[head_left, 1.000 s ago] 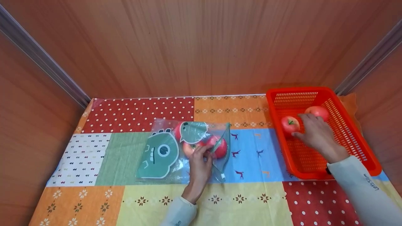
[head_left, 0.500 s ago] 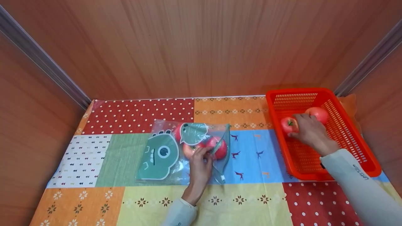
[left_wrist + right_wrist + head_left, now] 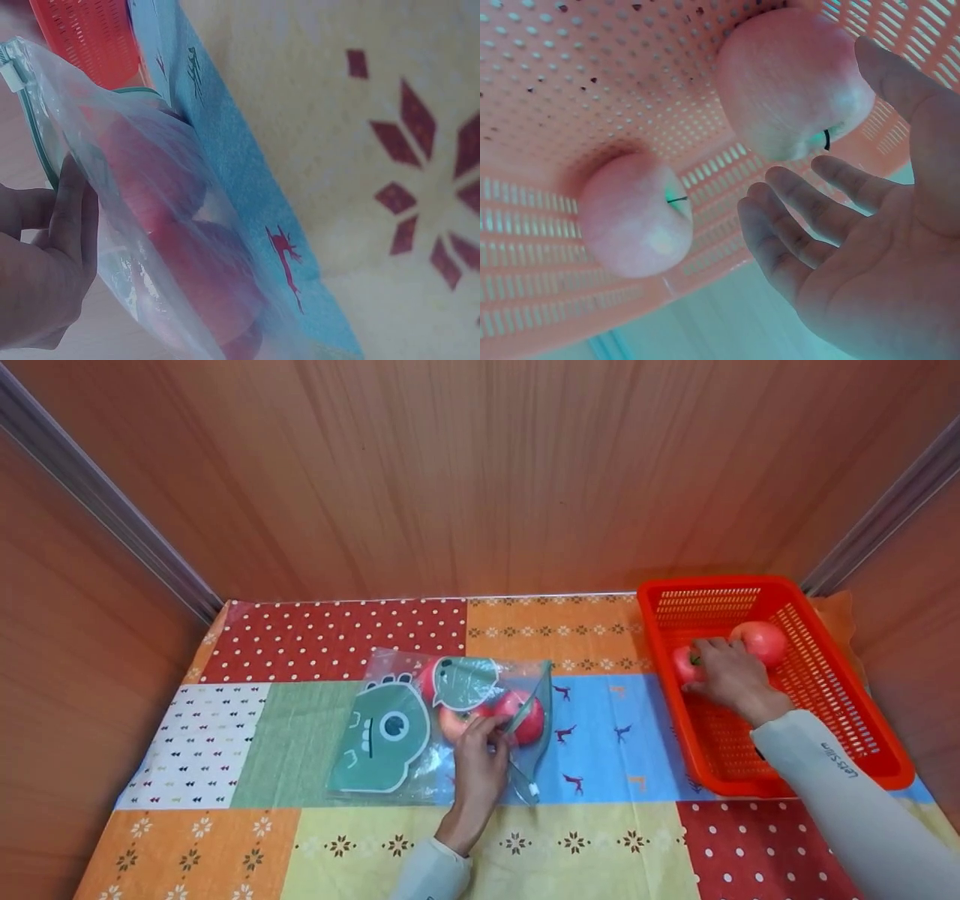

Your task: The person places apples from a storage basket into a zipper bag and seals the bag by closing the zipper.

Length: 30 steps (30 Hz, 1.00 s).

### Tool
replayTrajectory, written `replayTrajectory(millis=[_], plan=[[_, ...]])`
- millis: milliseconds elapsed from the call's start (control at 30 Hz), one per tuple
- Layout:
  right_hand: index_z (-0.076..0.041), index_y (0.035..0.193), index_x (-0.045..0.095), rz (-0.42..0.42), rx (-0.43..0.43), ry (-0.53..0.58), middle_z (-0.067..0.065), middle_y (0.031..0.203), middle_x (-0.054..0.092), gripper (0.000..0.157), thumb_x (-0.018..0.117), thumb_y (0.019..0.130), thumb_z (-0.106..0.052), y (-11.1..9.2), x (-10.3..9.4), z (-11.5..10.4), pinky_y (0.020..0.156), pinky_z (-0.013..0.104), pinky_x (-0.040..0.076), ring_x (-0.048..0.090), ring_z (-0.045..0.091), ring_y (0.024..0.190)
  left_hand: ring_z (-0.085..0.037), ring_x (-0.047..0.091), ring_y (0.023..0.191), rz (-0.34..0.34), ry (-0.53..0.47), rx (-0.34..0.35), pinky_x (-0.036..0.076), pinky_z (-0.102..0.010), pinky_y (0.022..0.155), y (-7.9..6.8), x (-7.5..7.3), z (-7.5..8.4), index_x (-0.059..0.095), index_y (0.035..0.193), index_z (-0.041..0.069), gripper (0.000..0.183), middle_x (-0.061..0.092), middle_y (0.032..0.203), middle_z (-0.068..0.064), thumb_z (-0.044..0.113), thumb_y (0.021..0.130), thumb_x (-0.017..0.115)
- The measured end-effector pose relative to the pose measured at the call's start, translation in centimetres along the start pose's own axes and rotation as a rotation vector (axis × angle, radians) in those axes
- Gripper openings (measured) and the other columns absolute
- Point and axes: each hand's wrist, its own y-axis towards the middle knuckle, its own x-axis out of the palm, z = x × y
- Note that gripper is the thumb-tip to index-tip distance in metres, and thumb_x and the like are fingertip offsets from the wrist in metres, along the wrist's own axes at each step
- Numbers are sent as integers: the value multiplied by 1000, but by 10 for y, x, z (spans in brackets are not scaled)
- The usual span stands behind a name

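At the open mouth of a clear zip bag (image 3: 442, 780) printed with green cartoon figures, my left hand (image 3: 480, 761) pinches the edge; the left wrist view shows its fingers (image 3: 69, 202) beside the green zip. Several red apples (image 3: 525, 716) lie inside the bag. On the right, my right hand (image 3: 729, 675) reaches into a red plastic basket (image 3: 679, 750). Its fingers and thumb are spread around the near-left apple (image 3: 685, 666), and the right wrist view shows a gap between the fingers and that apple (image 3: 787, 82). Behind it sits a second apple (image 3: 763, 641).
A patchwork-print cloth (image 3: 300, 735) covers the table. Wood-grain panels (image 3: 480, 480) enclose the back and both sides. The basket stands against the back right corner, with an orange flap of cloth (image 3: 836, 611) behind its right rim.
My right hand has moved left inside the basket, from between the two apples to over the left one. My left hand keeps its hold on the bag. The head view has tilted slightly.
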Motion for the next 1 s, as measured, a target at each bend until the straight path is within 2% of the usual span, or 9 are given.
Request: replayTrajectory(millis=[333,567,700,1000], plan=[[6,147,46,-24,11,-1,32,132,55,79,86,86,-25,10,5,5,100,72,50,48,52,118,-18,67,84,-10,-6,0,61,-28,77,2,0,1,78,114,-2,29,73,97,-8,-15,89,71],[5,137,49,-7,-6,-9,30,119,59,71,86,85,-25,15,7,7,95,69,52,53,49,107,-19,67,86,-15,6,8,61,-29,79,2,1,1,78,113,-1,30,74,101,-10,-16,89,70],[3,134,52,4,-4,28,28,119,61,67,87,85,-26,12,7,9,96,69,52,54,48,106,-19,67,86,-16,5,5,61,-30,78,2,1,1,78,113,0,30,74,100,-9,-16,89,70],[1,139,52,19,9,104,27,129,61,75,90,83,-30,3,1,11,99,72,51,54,47,112,-18,67,84,-13,-2,3,61,-29,77,0,0,1,78,113,1,30,74,98,-8,-16,89,71]])
